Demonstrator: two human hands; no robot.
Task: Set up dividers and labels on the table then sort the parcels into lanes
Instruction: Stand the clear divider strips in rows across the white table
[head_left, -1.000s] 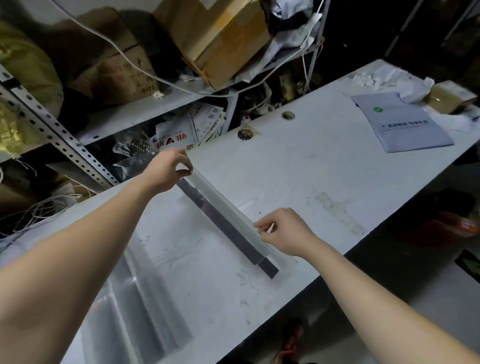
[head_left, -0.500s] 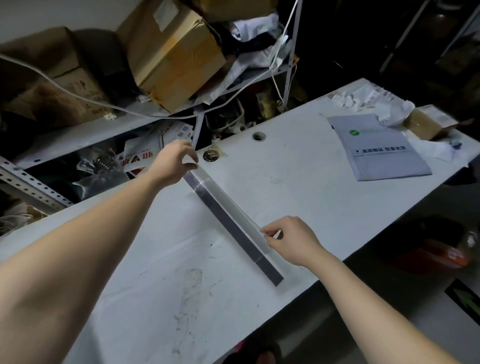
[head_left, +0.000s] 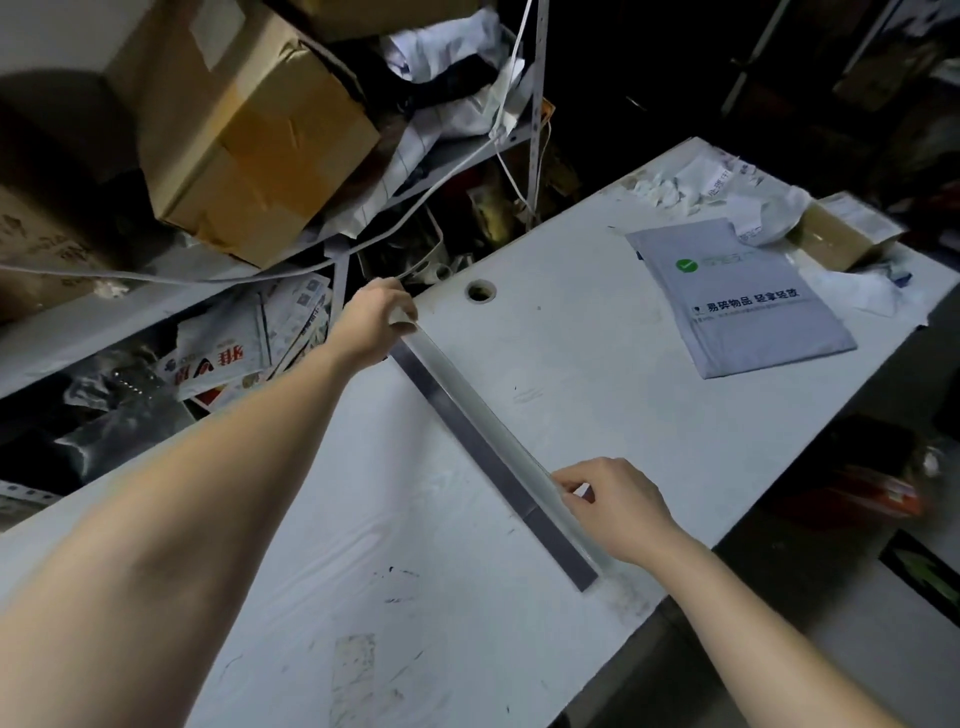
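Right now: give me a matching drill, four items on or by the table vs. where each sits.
Items:
1. divider strip
2. grey mailer
3. small brown box
4. cable hole

Places:
A. far right corner, among crumpled paper
B. held at both ends, running across the table
C. table's back edge, near the left hand
D. flat on the table, left of the small box

Pairs: 1-B, 2-D, 3-A, 4-C
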